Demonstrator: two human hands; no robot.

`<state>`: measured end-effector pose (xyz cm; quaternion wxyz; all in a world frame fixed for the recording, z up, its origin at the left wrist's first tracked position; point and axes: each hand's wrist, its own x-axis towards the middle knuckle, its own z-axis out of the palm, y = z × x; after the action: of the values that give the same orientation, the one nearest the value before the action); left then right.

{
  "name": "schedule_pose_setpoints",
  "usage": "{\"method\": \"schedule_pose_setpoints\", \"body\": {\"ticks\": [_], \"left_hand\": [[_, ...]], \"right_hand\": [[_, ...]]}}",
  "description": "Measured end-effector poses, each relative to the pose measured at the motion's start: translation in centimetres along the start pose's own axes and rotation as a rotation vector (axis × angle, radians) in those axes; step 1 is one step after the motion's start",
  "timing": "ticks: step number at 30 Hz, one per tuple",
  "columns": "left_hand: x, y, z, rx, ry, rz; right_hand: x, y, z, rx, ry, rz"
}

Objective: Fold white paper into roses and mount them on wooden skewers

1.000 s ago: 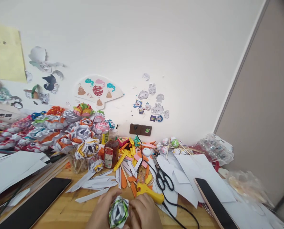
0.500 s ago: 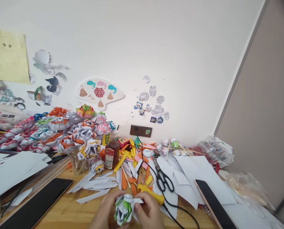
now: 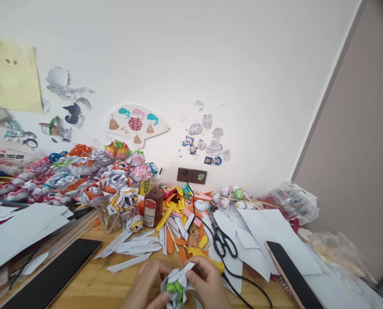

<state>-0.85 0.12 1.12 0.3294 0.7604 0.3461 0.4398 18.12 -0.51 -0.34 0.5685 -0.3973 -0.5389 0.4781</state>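
A white and green folded-paper flower [image 3: 175, 285] is between my two hands at the bottom middle of the view. My left hand [image 3: 148, 285] grips it from the left, thumb across its lower side. My right hand [image 3: 206, 281] pinches a white folded paper strip [image 3: 188, 267] against the flower's upper right. Just behind my right hand lies a yellow glue gun [image 3: 197, 253], partly covered by the fingers. Black-handled scissors [image 3: 224, 244] rest to its right. Loose white paper strips [image 3: 136, 246] spread over the wooden table [image 3: 91, 283] beyond my left hand.
Paper flowers [image 3: 114, 180] are heaped at the back left, beside a bottle of brown liquid [image 3: 153, 206]. A dark tablet-like slab [image 3: 54, 272] lies left, a phone [image 3: 291, 274] right. White sheets [image 3: 262, 231] cover the right side. A black cable [image 3: 247, 283] curves near my right hand.
The flower has turned in my hands, so more of its green centre faces me. Both hands have shifted slightly right in view, and the scene has shifted a little too.
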Motion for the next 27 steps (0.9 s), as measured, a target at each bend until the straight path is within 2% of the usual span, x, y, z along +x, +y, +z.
{"method": "schedule_pose_setpoints", "body": {"ticks": [2,6,9,13,19,23,27], "left_hand": [[0.3,0.3,-0.2,-0.084,-0.01,-0.078],[0.8,-0.2,0.3,-0.396,-0.045,-0.269],[0.7,-0.7,0.9,-0.512,-0.132,-0.279],[0.3,-0.7,1.3,-0.497,-0.195,-0.25],[0.6,0.3,1.2,-0.301,-0.11,-0.266],[0.8,0.9,1.0,-0.17,-0.081,-0.282],[0.7,0.9,0.9,-0.173,-0.088,-0.258]], "right_hand": [[0.0,-0.4,0.2,-0.012,-0.029,0.031],[0.1,-1.3,0.5,-0.039,-0.116,0.076],[0.2,-1.6,0.5,-0.132,-0.103,0.042],[0.0,-1.3,0.5,-0.267,-0.09,-0.011],[-0.6,-2.4,1.6,-0.492,-0.075,-0.055],[-0.7,-3.1,2.0,-0.51,-0.037,-0.088],[-0.6,-2.9,1.9,-0.503,-0.043,-0.111]]}}
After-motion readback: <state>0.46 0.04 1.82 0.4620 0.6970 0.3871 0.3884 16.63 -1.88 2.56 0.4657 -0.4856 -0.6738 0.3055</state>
